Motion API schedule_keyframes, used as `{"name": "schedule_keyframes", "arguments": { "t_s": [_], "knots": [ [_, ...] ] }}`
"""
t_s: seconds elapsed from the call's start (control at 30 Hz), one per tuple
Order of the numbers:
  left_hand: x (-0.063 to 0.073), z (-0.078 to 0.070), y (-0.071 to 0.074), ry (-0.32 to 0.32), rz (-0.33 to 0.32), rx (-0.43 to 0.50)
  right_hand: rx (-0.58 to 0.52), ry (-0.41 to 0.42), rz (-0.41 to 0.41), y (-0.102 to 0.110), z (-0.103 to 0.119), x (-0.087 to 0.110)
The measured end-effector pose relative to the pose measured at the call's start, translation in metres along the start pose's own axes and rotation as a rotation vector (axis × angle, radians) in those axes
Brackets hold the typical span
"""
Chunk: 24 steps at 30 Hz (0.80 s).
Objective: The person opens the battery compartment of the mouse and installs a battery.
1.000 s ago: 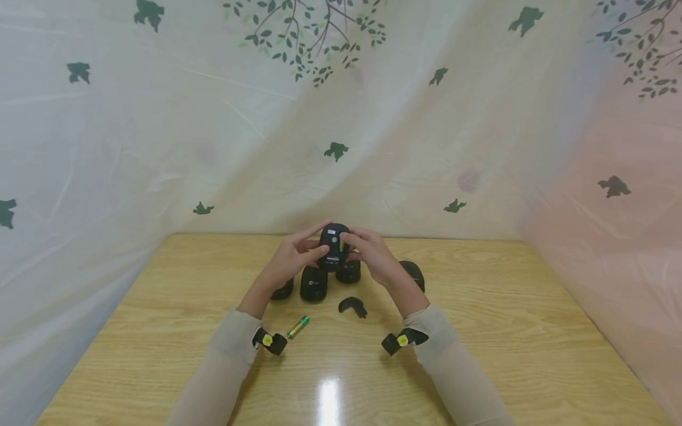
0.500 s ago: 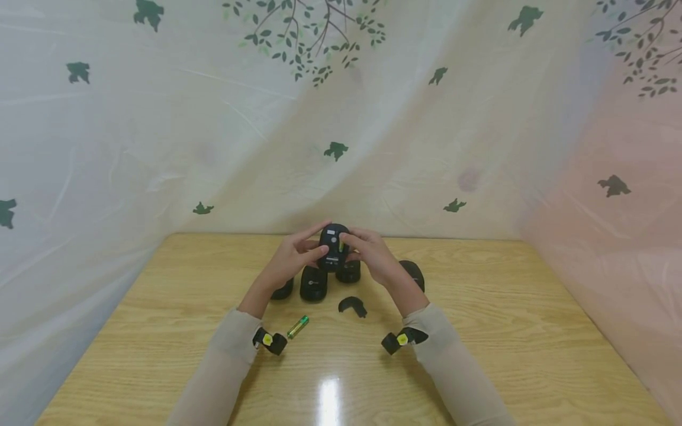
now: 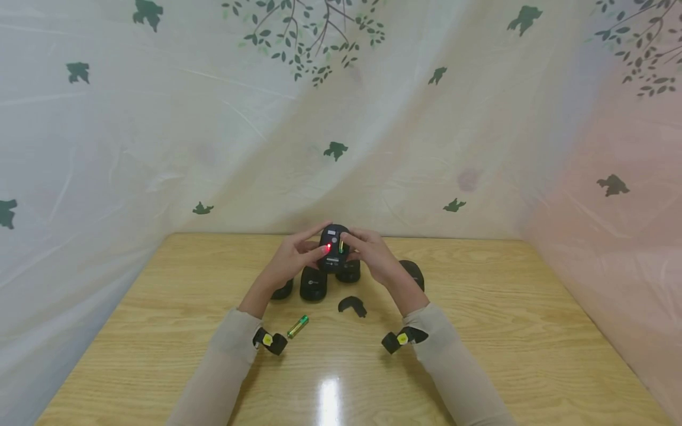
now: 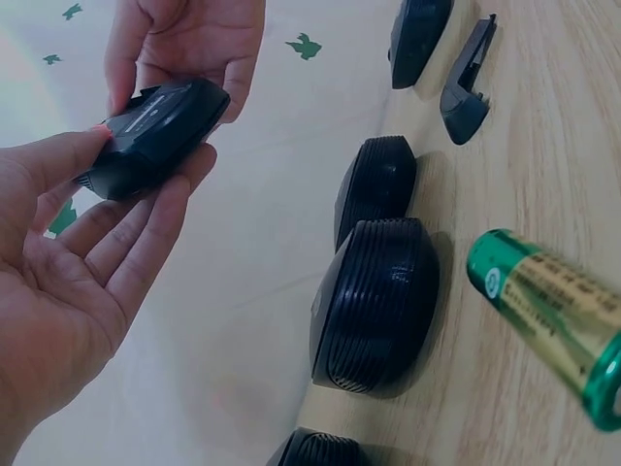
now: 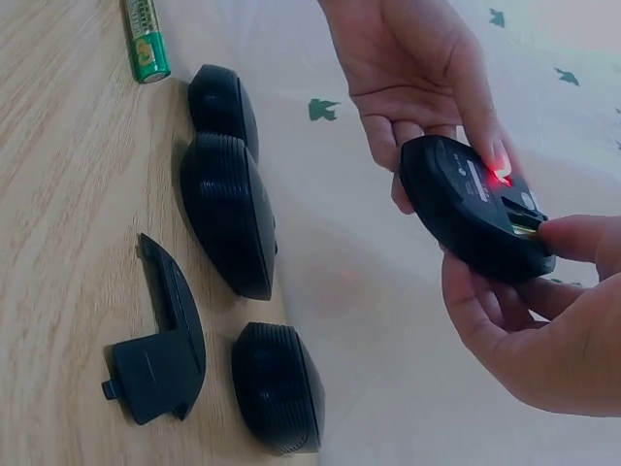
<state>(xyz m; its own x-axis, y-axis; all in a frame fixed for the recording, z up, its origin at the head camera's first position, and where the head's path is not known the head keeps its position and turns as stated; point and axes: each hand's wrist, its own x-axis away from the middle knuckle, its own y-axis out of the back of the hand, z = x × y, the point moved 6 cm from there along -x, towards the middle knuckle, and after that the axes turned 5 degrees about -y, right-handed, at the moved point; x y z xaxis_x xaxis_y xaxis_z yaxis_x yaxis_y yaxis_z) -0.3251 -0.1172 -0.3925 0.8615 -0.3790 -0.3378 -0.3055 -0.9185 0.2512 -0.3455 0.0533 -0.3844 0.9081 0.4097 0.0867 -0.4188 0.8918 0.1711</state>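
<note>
A black computer mouse (image 3: 333, 263) is held up above the table, its underside facing me. My left hand (image 3: 288, 258) grips its left side, with the thumb on the underside beside a glowing red light (image 5: 502, 178). On the other side my right hand (image 3: 377, 255) holds the mouse, its thumb at the open battery slot. A battery (image 3: 341, 247) shows in that slot, partly covered by the thumb. Below the hands, a curved black battery cover (image 3: 353, 305) lies on the table (image 3: 330, 355). A loose green and gold battery (image 3: 298, 327) lies near my left wrist.
Several more black mice stand on the table: one (image 3: 313, 285) in front of the hands, one (image 3: 348, 271) behind the held mouse, one (image 3: 283, 290) partly behind the left wrist, and one (image 3: 413, 274) by the right forearm. A patterned curtain (image 3: 256, 148) hangs behind the table.
A red light has come on at the underside of the mouse, by the left thumb. The right thumb has shifted slightly, and the battery shows more clearly. Both arms stay in place.
</note>
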Motion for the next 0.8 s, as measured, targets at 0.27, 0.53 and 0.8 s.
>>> {"name": "schedule_keyframes", "arguments": {
  "t_s": [0.27, 0.53, 0.8],
  "knots": [
    [-0.0011, -0.0024, -0.0005, 0.006, 0.001, 0.009, 0.09, 0.011, -0.072, -0.0006, 0.0042, 0.0022],
    [-0.0011, -0.0001, 0.0004, 0.007, 0.002, 0.005, 0.082, -0.031, -0.065, -0.0004, 0.0011, 0.0006],
    [-0.0009, 0.0011, 0.0007, 0.01, -0.003, 0.008, 0.115, -0.061, -0.021, 0.0049, -0.0019, -0.0024]
  ]
}}
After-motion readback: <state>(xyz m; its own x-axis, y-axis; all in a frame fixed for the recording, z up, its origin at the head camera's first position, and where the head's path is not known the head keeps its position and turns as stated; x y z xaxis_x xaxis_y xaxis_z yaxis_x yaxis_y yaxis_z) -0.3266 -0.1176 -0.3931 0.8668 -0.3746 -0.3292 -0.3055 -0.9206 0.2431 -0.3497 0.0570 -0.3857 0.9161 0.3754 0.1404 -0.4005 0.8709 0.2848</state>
